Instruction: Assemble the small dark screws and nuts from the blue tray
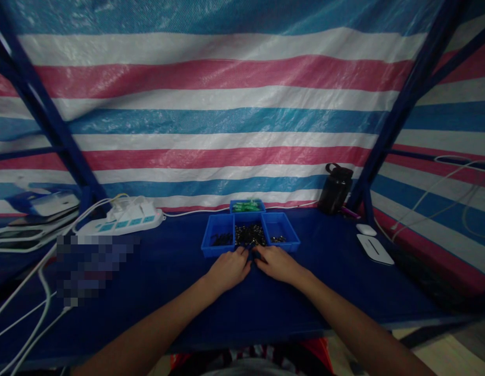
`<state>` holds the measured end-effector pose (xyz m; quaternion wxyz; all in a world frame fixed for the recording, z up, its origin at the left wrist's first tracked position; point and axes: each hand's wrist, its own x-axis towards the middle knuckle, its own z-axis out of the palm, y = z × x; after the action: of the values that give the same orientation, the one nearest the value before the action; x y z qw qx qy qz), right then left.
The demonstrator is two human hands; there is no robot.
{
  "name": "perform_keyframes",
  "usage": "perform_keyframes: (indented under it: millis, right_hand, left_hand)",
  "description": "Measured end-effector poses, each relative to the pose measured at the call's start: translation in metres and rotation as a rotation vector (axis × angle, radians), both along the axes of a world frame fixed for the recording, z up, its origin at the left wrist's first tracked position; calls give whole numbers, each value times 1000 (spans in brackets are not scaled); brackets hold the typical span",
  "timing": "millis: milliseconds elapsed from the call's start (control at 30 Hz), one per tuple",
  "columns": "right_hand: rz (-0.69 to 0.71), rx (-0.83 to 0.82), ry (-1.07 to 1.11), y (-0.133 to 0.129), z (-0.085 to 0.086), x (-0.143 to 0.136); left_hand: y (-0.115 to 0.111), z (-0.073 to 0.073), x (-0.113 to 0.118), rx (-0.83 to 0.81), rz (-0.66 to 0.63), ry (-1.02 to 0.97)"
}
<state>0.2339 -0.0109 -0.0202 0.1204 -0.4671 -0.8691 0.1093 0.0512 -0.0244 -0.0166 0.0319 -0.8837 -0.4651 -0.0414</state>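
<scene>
Three blue bins stand side by side on the dark blue table. The left bin (218,225) holds some black parts, the middle bin holds a heap of small dark and shiny parts (250,234), and the right bin (280,225) has a few small metallic parts. Behind them is a smaller blue bin with green items (246,207). My left hand (229,267) and my right hand (276,262) meet at the front edge of the middle bin, fingers bent and closed around something small and dark that I cannot make out.
A white power strip (125,222) with cables lies at left, near phones (21,235). At right are a black bottle (335,189), a white flat device (375,249) and a small white case (366,230). Blue frame posts (402,107) and striped sheeting (234,120) enclose the table.
</scene>
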Motion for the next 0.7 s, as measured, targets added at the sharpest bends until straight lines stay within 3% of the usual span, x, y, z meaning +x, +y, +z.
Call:
perform_keyframes:
  millis: [700]
  right_hand:
    - [30, -68, 4, -1, 5, 0]
  left_hand:
    - [4, -2, -5, 35, -114, 7]
